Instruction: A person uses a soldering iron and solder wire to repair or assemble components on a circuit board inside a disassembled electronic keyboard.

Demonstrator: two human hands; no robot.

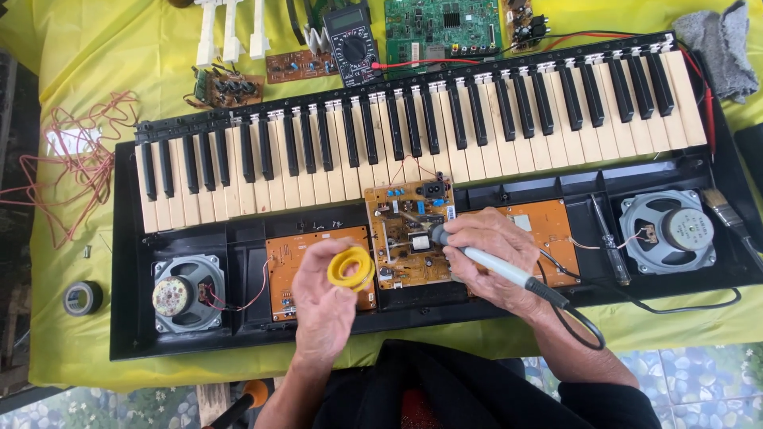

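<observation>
My left hand (pixel 324 298) is raised over the opened keyboard case (pixel 127 318), its fingers curled round a small yellow spool (pixel 350 268) that I pinch at the rim between thumb and fingertips; the spool hangs just above the orange circuit board (pixel 286 266) on the left side of the case (I cannot tell whether any wire comes off it). My right hand (pixel 486 254) is closed in a pen grip on a soldering iron (pixel 497 268) with a pale handle and a black cord (pixel 584 330) that loops down off the front edge of the case. The iron's tip end points up and left, onto the middle circuit board (pixel 405 230), which sits between the two orange boards, just below the white keys; whether the tip touches the board I cannot tell, as my fingers hide part of it. My right palm rests over the right-hand orange board (pixel 552 226). A round speaker (pixel 188 292) sits in the left corner of the case and another speaker (pixel 668 230) in the right, with a screwdriver (pixel 610 238) lying just beside the latter. Behind the row of keys (pixel 413 159), on the yellow cloth (pixel 103 48), lie a multimeter (pixel 352 44) and a green circuit board (pixel 441 24).
</observation>
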